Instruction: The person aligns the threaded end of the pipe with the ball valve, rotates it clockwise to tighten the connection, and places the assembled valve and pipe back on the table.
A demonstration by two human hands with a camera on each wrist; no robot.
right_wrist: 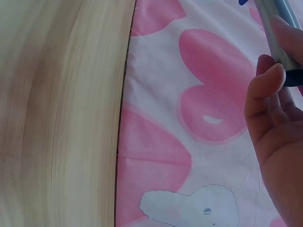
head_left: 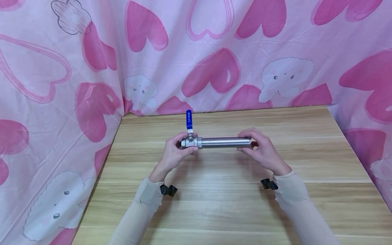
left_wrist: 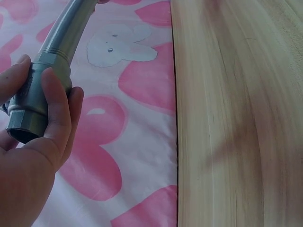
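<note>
A steel ball valve (head_left: pixel 191 142) with a blue lever handle (head_left: pixel 189 119) is joined to a straight metal pipe (head_left: pixel 225 142), and both are held level above the table. My left hand (head_left: pixel 175 154) grips the valve body, thumb on the near side; in the left wrist view the fingers wrap the valve (left_wrist: pixel 33 97) and its hexagonal open end faces the camera. At the other end, my right hand (head_left: pixel 263 149) pinches the pipe between thumb and fingers. The right wrist view shows that hand (right_wrist: pixel 279 127) around the pipe's end, cut off by the frame edge. The lever points away from me.
The wood-grain table (head_left: pixel 220 204) lies under both hands. A pink curtain (head_left: pixel 208 61) with hearts and white cartoon animals hangs along its back and both sides. Small black devices (head_left: pixel 168 190) are strapped at both wrists, over light sleeves.
</note>
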